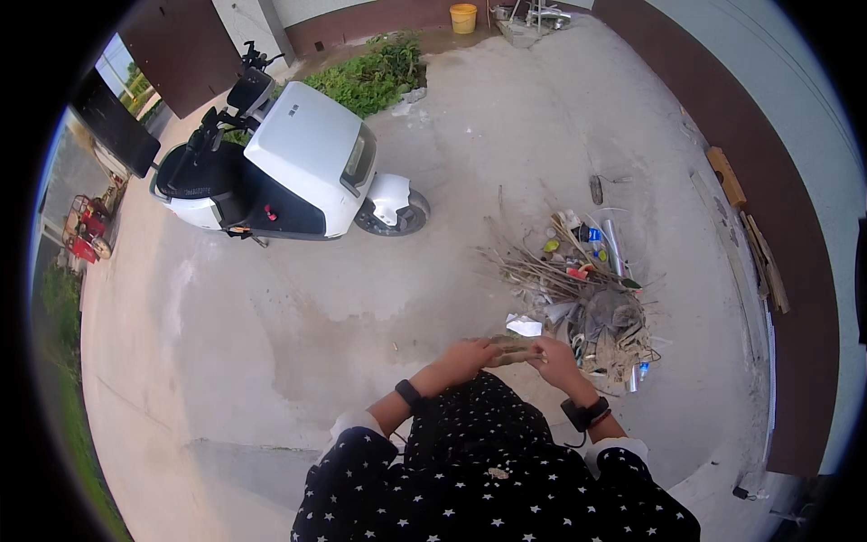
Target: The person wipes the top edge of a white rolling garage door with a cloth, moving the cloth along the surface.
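Note:
Close in front of my body, my left hand (468, 360) and my right hand (557, 363) hold a short, brownish, rough-looking bundle (514, 351) between them. Fingers of both hands are closed on its two ends. Its exact kind is too small to make out. Just beyond my right hand lies a rubbish heap (623, 312) of dry twigs, crumpled grey matter, plastic scraps and bottles. A white scrap of paper (524, 325) rests on the ground at the heap's near left edge, close past my hands.
A white electric scooter (302, 154) stands at the left, with a green plant patch (375, 72) behind it. A yellow bucket (463, 18) is by the far wall. Wooden boards (766, 262) lie along the right wall. A red vehicle (88, 226) shows far left.

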The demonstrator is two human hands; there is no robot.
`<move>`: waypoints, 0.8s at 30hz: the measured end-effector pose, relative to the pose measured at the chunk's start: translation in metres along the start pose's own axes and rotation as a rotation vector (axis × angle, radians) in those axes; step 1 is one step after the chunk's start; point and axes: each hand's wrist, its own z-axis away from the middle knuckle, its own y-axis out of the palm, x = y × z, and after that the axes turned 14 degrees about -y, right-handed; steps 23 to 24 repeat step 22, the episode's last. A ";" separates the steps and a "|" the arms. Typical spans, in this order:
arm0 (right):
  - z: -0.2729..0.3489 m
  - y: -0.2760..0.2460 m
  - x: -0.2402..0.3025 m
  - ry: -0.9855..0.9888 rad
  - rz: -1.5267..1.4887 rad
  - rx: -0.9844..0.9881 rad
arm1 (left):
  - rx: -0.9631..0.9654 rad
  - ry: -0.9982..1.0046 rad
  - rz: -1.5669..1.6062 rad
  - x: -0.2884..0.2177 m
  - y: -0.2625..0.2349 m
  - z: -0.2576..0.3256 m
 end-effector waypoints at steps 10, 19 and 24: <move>-0.424 -0.070 -0.037 -0.418 0.110 0.100 | -0.210 -0.350 0.153 0.191 -0.237 -0.223; -0.598 -0.202 -0.139 0.015 0.109 -0.236 | -0.156 -0.081 0.238 0.240 -0.346 -0.514; -0.646 -0.227 -0.194 0.112 0.107 -0.279 | -0.039 0.001 0.123 0.257 -0.366 -0.606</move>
